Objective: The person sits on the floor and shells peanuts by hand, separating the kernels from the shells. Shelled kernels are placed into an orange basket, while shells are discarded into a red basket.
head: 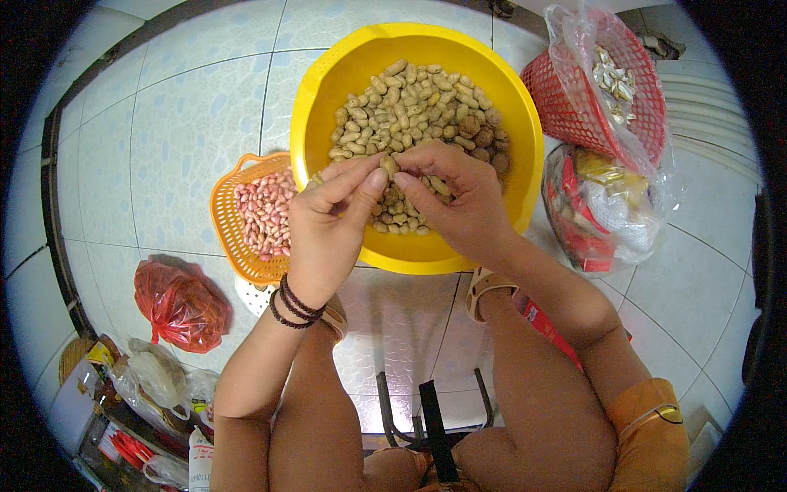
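Note:
Between the fingertips of both my hands is one unshelled peanut (389, 165), held over a yellow plastic basin (510, 227). My left hand (335, 209) grips it from the left with thumb and fingers. From the right, my right hand (461, 190) pinches the same peanut. Below them the basin holds a heap of peanuts in their shells (399, 111), with several walnuts (486, 135) along the right side. Left of the basin, partly behind my left hand, is an orange plastic basket (224, 215) of shelled pink peanut kernels (264, 212).
At the upper right, a tilted red mesh basket (541, 92) lined with clear plastic contains empty shells (615, 83). A filled clear plastic bag (615, 215) stands below it. A tied red plastic bag (181, 304) rests on the tiled floor (197, 129) at left. Bagged goods (154, 381) crowd the lower left.

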A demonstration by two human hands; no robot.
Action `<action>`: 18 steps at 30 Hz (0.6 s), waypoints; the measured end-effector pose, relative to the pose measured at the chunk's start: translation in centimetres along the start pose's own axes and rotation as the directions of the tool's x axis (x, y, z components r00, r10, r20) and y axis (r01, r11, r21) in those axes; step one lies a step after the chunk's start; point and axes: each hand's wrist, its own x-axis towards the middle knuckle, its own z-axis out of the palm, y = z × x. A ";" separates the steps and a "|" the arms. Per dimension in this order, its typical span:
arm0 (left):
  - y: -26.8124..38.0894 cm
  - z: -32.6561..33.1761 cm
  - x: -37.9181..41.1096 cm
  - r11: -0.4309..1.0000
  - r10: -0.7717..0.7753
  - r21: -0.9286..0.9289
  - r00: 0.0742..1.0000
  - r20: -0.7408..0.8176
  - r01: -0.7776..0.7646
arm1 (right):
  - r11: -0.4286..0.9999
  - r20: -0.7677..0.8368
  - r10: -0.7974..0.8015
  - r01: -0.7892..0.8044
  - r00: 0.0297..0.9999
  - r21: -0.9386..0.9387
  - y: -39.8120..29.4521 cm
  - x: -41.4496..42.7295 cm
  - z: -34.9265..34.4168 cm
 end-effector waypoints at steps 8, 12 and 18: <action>-0.2 0.0 0.0 0.977 0.115 0.180 0.993 0.010 -0.115 | 0.997 -0.019 0.057 -0.056 0.998 0.049 -0.4 0.0 0.0; -0.4 -0.1 0.0 0.960 0.172 0.219 0.984 0.038 -0.176 | 0.996 -0.032 0.038 -0.035 0.999 0.079 0.2 -0.1 0.4; 0.3 -0.4 0.0 0.952 0.148 0.259 0.985 0.085 -0.165 | 0.994 -0.020 0.054 -0.052 0.998 0.096 0.1 -0.2 0.4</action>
